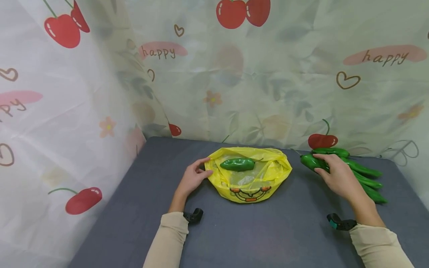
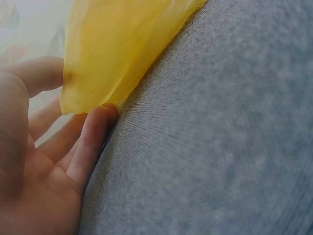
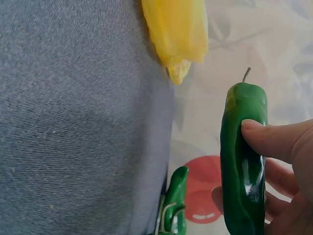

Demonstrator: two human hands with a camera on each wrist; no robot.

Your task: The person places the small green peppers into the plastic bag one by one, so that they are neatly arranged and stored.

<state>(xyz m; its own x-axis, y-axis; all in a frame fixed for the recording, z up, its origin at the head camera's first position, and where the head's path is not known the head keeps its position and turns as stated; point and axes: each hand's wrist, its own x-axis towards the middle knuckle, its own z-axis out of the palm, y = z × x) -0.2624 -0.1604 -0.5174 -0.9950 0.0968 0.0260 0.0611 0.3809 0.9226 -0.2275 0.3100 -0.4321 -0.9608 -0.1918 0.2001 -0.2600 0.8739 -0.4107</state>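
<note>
A yellow plastic bag (image 1: 251,191) lies spread wide at the middle of the table, with one green pepper (image 1: 238,164) inside its mouth. At the bag's left end my left hand (image 1: 194,178) holds the rim between thumb and fingers; the left wrist view shows the yellow film (image 2: 112,54) at the fingertips. To the right of the bag, my right hand (image 1: 340,176) grips another long green pepper (image 3: 239,161), thumb on one side and fingers on the other. That pepper is lifted off the table, its thin stem pointing toward the bag.
Several more green peppers (image 1: 368,182) lie in a pile at the table's right, behind and beside my right hand. The dark grey table (image 1: 254,234) ends at the back against a cherry-printed curtain (image 1: 254,93), which also runs along the left side.
</note>
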